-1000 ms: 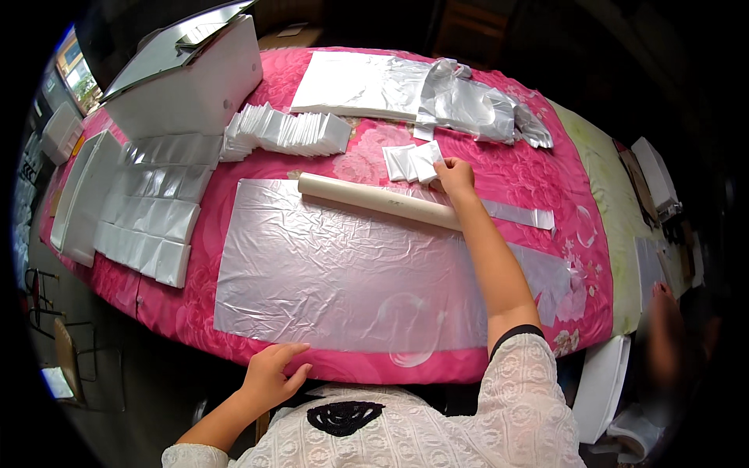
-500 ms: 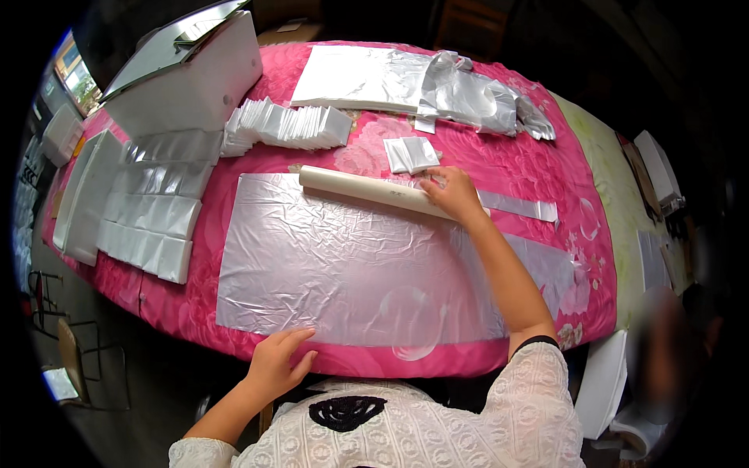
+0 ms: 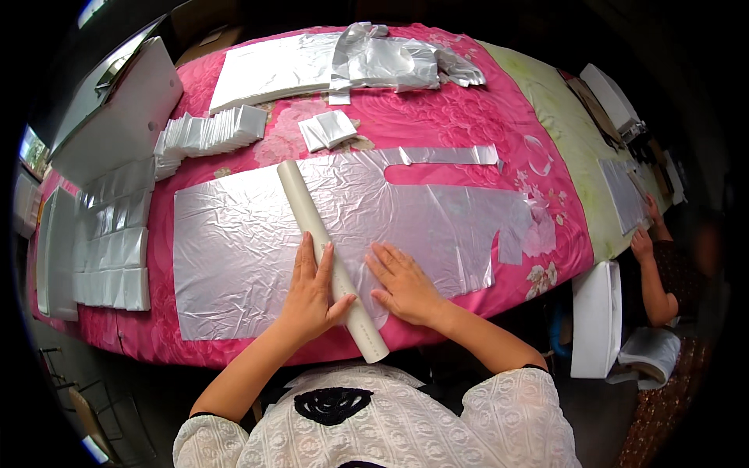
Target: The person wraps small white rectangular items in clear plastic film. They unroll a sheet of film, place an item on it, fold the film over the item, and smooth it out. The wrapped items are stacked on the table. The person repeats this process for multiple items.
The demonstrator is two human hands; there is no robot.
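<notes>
Left grip [image 3: 310, 295] rests spread on tube [image 3: 296, 193], right grip [image 3: 409, 290] spread on sheet [image 3: 226, 242] right of it: apparently smoothing, calling for steady tube.

At center, the left hand [image 3: 310, 300] partly covers a pale tube [image 3: 341, 277], whose printed marks [image 3: 365, 329] are too small to read. At right, a co-worker [image 3: 659, 295] has a blurred head [image 3: 708, 248]. The bottom edge cuts off the wearer's white top [image 3: 343, 437].
</notes>
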